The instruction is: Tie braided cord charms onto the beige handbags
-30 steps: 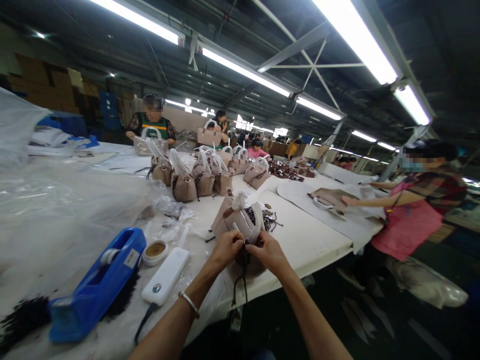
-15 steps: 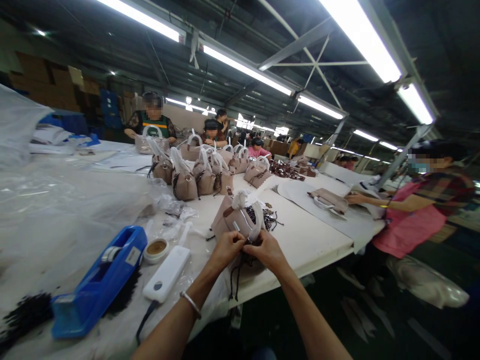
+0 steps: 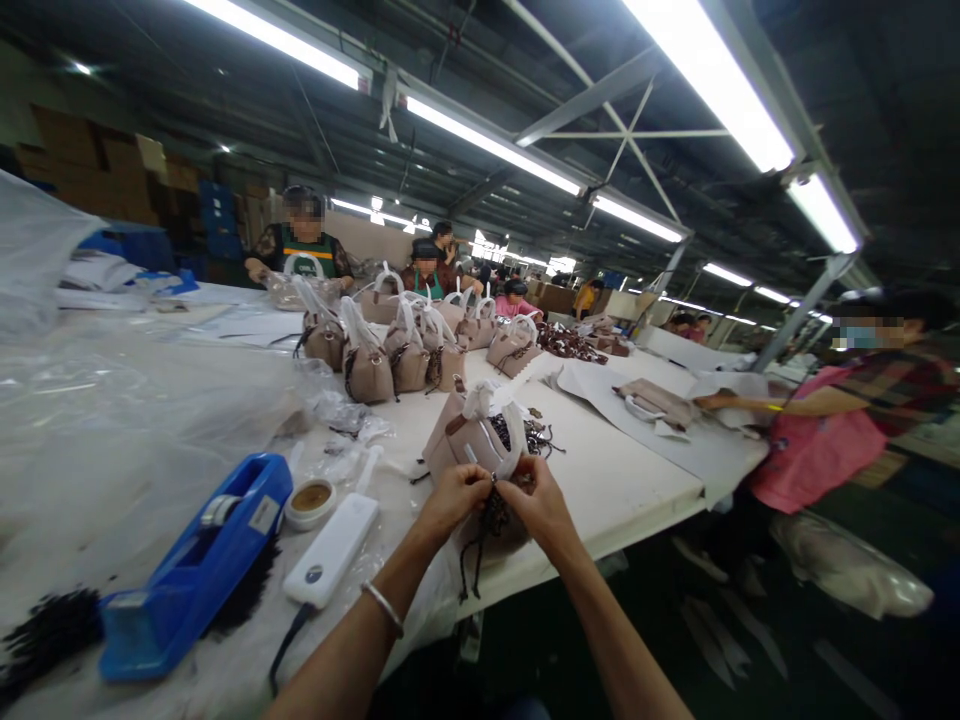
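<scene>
A taupe handbag (image 3: 474, 447) with wrapped white handles stands at the table's front edge. My left hand (image 3: 459, 497) is closed in a pinch at its side, on a dark cord (image 3: 491, 520). My right hand (image 3: 538, 505) pinches the same cord close by, fingertips almost meeting the left ones. A tiny shiny piece shows between the fingertips, too small to name. Ends of the cord hang below the hands over the table edge. Just behind the bag lies a heap of dark cords (image 3: 534, 436).
Left of me are a blue tape dispenser (image 3: 199, 570), a tape roll (image 3: 310, 498), a white device with a cable (image 3: 334, 550) and plastic sheeting (image 3: 150, 410). Several finished-looking handbags (image 3: 370, 368) stand farther back. A person in a pink apron (image 3: 814, 450) handles a flat bag (image 3: 660, 400) at right.
My right hand has turned slightly and its fingers have shifted, showing more of the dark cord between my hands. The bag stays in place. The person at right has moved slightly.
</scene>
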A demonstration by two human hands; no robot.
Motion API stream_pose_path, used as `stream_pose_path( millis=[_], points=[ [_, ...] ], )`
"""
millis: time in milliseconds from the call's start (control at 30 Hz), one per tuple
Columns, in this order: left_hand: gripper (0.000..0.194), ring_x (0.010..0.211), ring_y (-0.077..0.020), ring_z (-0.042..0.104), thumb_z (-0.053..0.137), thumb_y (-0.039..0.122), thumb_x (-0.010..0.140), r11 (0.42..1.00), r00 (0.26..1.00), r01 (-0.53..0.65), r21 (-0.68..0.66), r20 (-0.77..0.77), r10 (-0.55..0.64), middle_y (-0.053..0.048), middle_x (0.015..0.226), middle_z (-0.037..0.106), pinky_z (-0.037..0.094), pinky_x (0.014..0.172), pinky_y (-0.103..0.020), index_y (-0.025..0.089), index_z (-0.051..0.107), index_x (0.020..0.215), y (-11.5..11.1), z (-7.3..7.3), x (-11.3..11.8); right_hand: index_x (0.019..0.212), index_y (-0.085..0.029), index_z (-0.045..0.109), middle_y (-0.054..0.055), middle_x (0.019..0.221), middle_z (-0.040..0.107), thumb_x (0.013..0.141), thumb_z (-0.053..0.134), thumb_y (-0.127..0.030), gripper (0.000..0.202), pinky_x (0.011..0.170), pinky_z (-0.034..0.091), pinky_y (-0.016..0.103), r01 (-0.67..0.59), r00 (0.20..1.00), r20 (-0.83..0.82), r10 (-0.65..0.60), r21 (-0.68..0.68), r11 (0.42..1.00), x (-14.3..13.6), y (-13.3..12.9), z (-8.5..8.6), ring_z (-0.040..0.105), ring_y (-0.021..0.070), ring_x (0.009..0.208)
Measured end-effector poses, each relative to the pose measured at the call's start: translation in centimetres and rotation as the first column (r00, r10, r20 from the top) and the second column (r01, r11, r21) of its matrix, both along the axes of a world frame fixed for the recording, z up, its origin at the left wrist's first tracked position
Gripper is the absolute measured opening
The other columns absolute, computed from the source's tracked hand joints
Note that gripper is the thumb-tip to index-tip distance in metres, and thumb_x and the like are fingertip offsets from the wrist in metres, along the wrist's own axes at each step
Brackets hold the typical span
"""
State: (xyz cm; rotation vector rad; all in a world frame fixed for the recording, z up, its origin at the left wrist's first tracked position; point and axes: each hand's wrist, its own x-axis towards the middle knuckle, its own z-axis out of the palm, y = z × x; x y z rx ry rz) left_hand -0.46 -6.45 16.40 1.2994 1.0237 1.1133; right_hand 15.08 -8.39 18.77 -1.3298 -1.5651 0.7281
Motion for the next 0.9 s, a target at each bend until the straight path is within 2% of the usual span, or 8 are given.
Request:
stream_pose_path(
  millis=[67,133,200,267,400,600,767,900],
  points=[
    [0.025,0.05,-0.0082,0.047,0.067,0.039,0.066,0.998,0.998,0.018,-0.057,0.068,-0.014,0.004,0.058,0.054,0.036,0.052,-0.022,0.015,0.062,0.07,-0.3,-0.1,0.2,0.088,-0.021,0.055,-0.003,0.07,0.06,0.075,0.066,-0.031,0.02,0.058,0.045,0.027,0.079,0.997,0.012,-0.079,0.055,0.995,0.0,-0.4,-0.4,0.055,0.015,0.06],
    [0.034,0.05,-0.0076,0.048,0.07,0.047,0.065,0.995,0.993,0.025,-0.098,0.118,-0.013,0.004,0.059,0.055,0.037,0.051,-0.022,0.015,0.063,0.073,-0.4,-0.1,0.3,0.081,-0.021,0.055,-0.004,0.067,0.055,0.077,0.062,-0.027,0.01,0.056,0.043,0.026,0.077,0.996,0.04,-0.085,0.16,0.984,-0.1,-0.8,-0.9,0.05,0.0136,0.057],
    [0.042,0.049,-0.0069,0.048,0.073,0.053,0.062,0.992,0.988,0.02,-0.126,0.152,-0.001,0.004,0.059,0.055,0.036,0.05,-0.021,0.014,0.063,0.073,-0.3,-0.2,0.5,0.082,-0.021,0.061,-0.001,0.076,0.057,0.08,0.058,-0.023,0.005,0.061,0.045,0.027,0.016,0.996,0.082,-0.04,0.27,0.963,-0.2,-1.0,-1.3,0.052,0.0141,0.063],
    [0.046,0.047,-0.0059,0.045,0.076,0.056,0.059,0.99,0.984,-0.001,-0.139,0.175,0.025,0.004,0.057,0.054,0.033,0.048,-0.02,0.013,0.063,0.071,-0.1,-0.3,0.7,0.092,-0.022,0.068,0.003,0.088,0.062,0.084,0.053,-0.021,0.017,0.071,0.048,0.029,-0.064,0.991,0.132,0.021,0.326,0.943,-0.4,-1.1,-1.4,0.058,0.0162,0.076],
    [0.048,0.045,-0.0053,0.039,0.078,0.057,0.055,0.988,0.975,-0.049,-0.147,0.208,0.08,0.006,0.052,0.048,0.027,0.046,-0.021,0.014,0.059,0.065,0.1,-0.8,1.0,0.109,-0.023,0.07,0.006,0.098,0.067,0.09,0.05,-0.022,0.028,0.087,0.049,0.032,-0.086,0.984,0.179,0.028,0.33,0.94,-0.8,-0.8,-1.4,0.062,0.0191,0.095],
    [0.054,0.051,-0.0063,0.038,0.079,0.061,0.051,0.994,0.96,-0.029,-0.108,0.274,0.058,0.006,0.056,0.047,0.027,0.05,-0.022,0.014,0.056,0.065,-0.3,-1.4,0.9,0.1,-0.021,0.074,0.007,0.093,0.07,0.091,0.051,-0.024,0.025,0.085,0.05,0.033,-0.001,0.971,0.223,-0.08,0.343,0.939,-1.5,-0.7,-1.4,0.065,0.0198,0.09],
    [0.052,0.056,-0.007,0.039,0.076,0.061,0.059,0.999,0.957,-0.016,-0.048,0.289,0.029,0.004,0.062,0.049,0.028,0.055,-0.021,0.014,0.057,0.072,-0.8,-1.7,0.5,0.097,-0.024,0.075,0.006,0.09,0.071,0.088,0.055,-0.023,0.023,0.083,0.049,0.034,-0.05,0.939,0.338,-0.054,0.291,0.956,-1.6,-0.7,-0.5,0.066,0.0212,0.085],
    [0.047,0.056,-0.0081,0.04,0.072,0.058,0.064,1.0,0.969,-0.028,0.0,0.245,0.027,0.004,0.062,0.05,0.031,0.056,-0.023,0.013,0.059,0.073,-0.9,-1.8,0.2,0.087,-0.024,0.075,0.005,0.086,0.07,0.085,0.058,-0.023,0.017,0.081,0.048,0.034,-0.073,0.937,0.349,-0.016,0.241,0.968,-1.5,-0.5,0.2,0.065,0.0212,0.082]
  ],
)
